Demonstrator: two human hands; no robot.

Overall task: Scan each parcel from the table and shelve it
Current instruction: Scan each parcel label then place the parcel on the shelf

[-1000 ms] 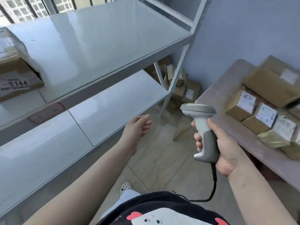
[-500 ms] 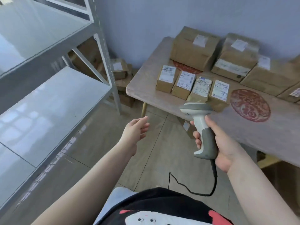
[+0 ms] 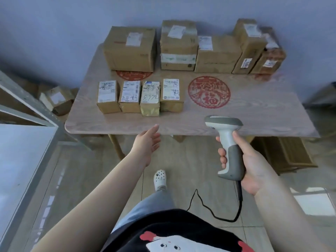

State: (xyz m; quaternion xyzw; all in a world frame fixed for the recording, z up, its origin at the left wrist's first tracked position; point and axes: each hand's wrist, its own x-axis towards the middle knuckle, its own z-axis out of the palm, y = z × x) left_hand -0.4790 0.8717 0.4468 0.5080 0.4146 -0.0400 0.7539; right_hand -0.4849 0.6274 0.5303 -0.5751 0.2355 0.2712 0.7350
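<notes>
On the pale wooden table (image 3: 254, 113), four small labelled cardboard parcels (image 3: 140, 96) stand side by side in a row near the front left; five larger brown cartons (image 3: 181, 48) line the back edge against the wall. Left hand (image 3: 147, 142): fingers straight and relaxed, holding nothing, just short of the table's front edge. Right hand (image 3: 251, 166): wrapped around the grip of a white-and-grey corded handheld barcode scanner (image 3: 228, 146), head pointing at the table. Grey metal shelving (image 3: 23, 160) stands at left.
</notes>
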